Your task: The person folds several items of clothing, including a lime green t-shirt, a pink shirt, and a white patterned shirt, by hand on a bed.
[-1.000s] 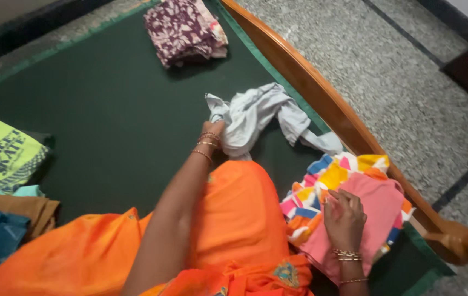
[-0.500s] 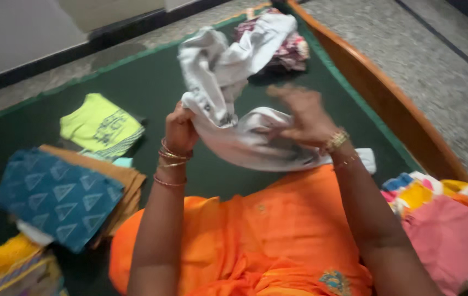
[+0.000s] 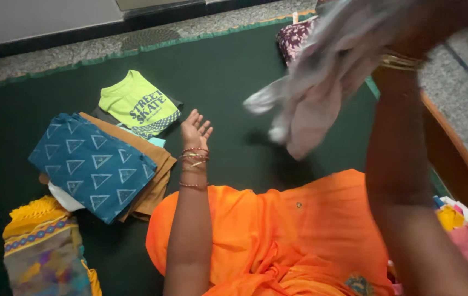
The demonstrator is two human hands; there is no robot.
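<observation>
Two hands up: my right hand [image 3: 436, 22] is raised at frame top, gripping a pale grey garment [image 3: 321, 82] that dangles blurred above the dark green sheet [image 3: 228, 82]; exact finger grip I can't tell. Left hand [image 3: 195, 130] hovers empty, fingers spread, palm up, just beside the folded stack w/ blue triangle-print cloth [image 3: 91, 167] and lime tee [image 3: 138, 104].

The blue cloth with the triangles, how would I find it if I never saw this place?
Look at the big dark green sheet and go to its left side, left of the open left hand. A stack of folded clothes lies there, and the blue cloth sits on top, over a brown piece. It alone has pale outlined triangles; the neighbour behind it is a lime-yellow shirt.
</observation>
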